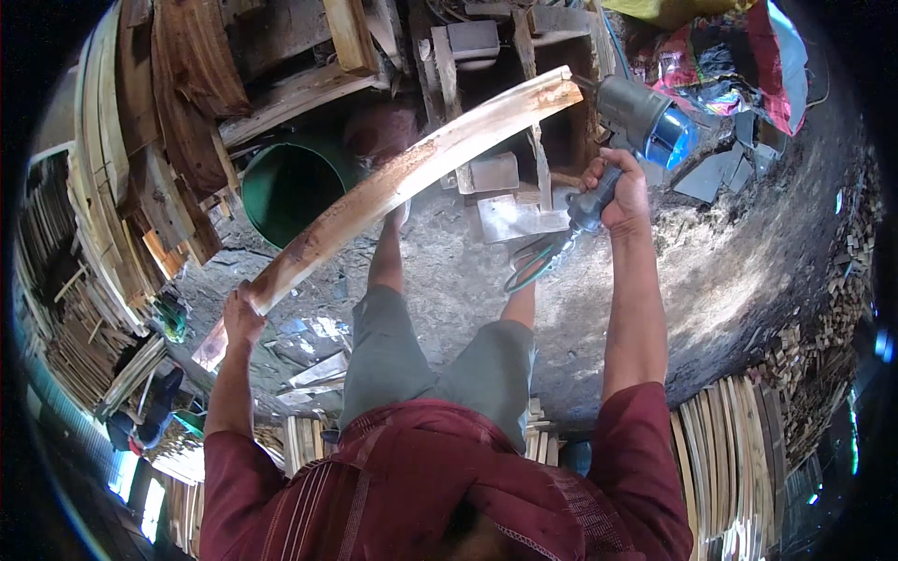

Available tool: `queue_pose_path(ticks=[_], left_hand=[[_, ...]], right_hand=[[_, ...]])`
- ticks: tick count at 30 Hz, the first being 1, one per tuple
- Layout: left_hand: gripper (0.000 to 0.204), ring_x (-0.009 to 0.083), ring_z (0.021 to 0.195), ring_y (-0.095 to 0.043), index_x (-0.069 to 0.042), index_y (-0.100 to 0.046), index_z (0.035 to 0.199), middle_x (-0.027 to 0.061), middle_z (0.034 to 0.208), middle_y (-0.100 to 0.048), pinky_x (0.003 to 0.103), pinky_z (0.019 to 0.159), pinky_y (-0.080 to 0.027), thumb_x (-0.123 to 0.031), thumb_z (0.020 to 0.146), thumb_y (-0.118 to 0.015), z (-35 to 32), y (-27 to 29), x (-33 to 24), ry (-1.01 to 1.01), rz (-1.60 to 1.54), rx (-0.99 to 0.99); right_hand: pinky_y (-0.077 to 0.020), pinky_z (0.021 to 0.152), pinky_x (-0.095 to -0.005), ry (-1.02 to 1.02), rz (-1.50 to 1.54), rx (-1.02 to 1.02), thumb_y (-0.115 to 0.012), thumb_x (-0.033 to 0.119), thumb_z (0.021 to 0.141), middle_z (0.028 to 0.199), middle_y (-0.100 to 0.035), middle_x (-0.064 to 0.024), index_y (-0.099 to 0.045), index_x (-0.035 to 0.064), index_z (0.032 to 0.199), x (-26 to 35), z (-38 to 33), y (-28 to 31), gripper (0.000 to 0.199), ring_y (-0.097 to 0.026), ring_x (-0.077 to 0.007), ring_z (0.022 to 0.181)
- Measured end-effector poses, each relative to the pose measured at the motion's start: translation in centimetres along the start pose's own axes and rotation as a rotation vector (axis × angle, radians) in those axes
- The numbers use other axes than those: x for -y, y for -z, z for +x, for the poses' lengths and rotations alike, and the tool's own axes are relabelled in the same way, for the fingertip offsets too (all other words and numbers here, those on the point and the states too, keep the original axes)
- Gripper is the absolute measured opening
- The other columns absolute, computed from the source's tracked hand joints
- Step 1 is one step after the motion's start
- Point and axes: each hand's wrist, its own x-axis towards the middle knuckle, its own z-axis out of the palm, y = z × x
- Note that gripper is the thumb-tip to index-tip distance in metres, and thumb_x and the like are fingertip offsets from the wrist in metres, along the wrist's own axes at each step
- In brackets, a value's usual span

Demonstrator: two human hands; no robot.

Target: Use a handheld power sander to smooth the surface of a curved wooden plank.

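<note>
Left hand (pixel 245 318) tight round plank's (pixel 402 176) lower part, right hand (pixel 624 190), near plank's top, round grey tool (pixel 586 210)

Seemingly open floor (pixel 725 280) beside the right hand (pixel 629 194); long plank (pixel 409 170) ahead.

One held plank (pixel 412 169), one held grey tool (pixel 587 209) — and one green bucket (pixel 283 178).
</note>
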Motion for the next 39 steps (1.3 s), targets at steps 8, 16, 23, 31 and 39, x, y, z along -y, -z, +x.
queue_pose_path(ticks=[8,16,23,31,39], left_hand=[[0.079,0.0416,0.103,-0.052,-0.013,-0.042,0.127,0.0203,0.108,-0.053,0.048,0.088,-0.044,-0.007,0.057,-0.078,0.8,-0.6,0.4,-0.004,-0.005,0.033],[0.084,0.0407,0.104,-0.052,-0.013,-0.041,0.129,0.0205,0.11,-0.053,0.047,0.091,-0.043,-0.008,0.056,-0.081,0.4,0.2,-0.4,0.004,-0.004,0.036],[0.087,0.0404,0.105,-0.052,-0.01,-0.04,0.131,0.0203,0.111,-0.054,0.047,0.091,-0.042,-0.007,0.054,-0.082,0.6,0.0,-0.2,0.004,-0.021,0.06],[0.087,0.041,0.103,-0.053,-0.009,-0.041,0.129,0.0203,0.106,-0.056,0.047,0.09,-0.043,-0.006,0.052,-0.083,0.1,-1.2,-0.1,-0.012,-0.011,0.032],[0.078,0.0436,0.108,-0.053,-0.008,-0.042,0.131,0.0251,0.115,-0.056,0.047,0.093,-0.044,-0.004,0.059,-0.071,-1.1,-1.2,-1.0,-0.028,-0.172,0.194]], right_hand=[[-0.0433,0.056,-0.0376,-0.062,-0.029,0.023,-0.058,0.023,0.084,0.058,-0.048,-0.0047,-0.05,0.0094,0.071,1.8,0.0,0.8,0.02,-0.05,-0.0199,0.052],[-0.0435,0.056,-0.0372,0.023,-0.027,0.009,-0.058,0.023,0.082,0.058,-0.046,-0.0034,-0.049,0.0101,0.066,1.0,0.3,1.4,0.022,-0.05,-0.019,0.052],[-0.0438,0.053,-0.0368,-0.146,-0.053,0.059,-0.055,0.023,0.084,0.056,-0.046,-0.003,-0.05,0.01,0.074,4.8,2.0,1.9,0.017,-0.048,-0.0186,0.049],[-0.0392,0.044,-0.0314,0.112,-0.502,-0.132,-0.064,0.011,0.074,0.055,-0.049,-0.0038,-0.055,0.0064,0.07,2.0,2.0,-1.8,0.011,-0.047,-0.0164,0.044],[-0.0507,0.066,-0.0382,0.513,-1.265,-0.534,-0.067,0.023,0.073,0.076,-0.065,-0.0147,-0.063,0.0031,0.097,-3.2,-3.0,1.7,0.032,-0.064,-0.0292,0.069]])
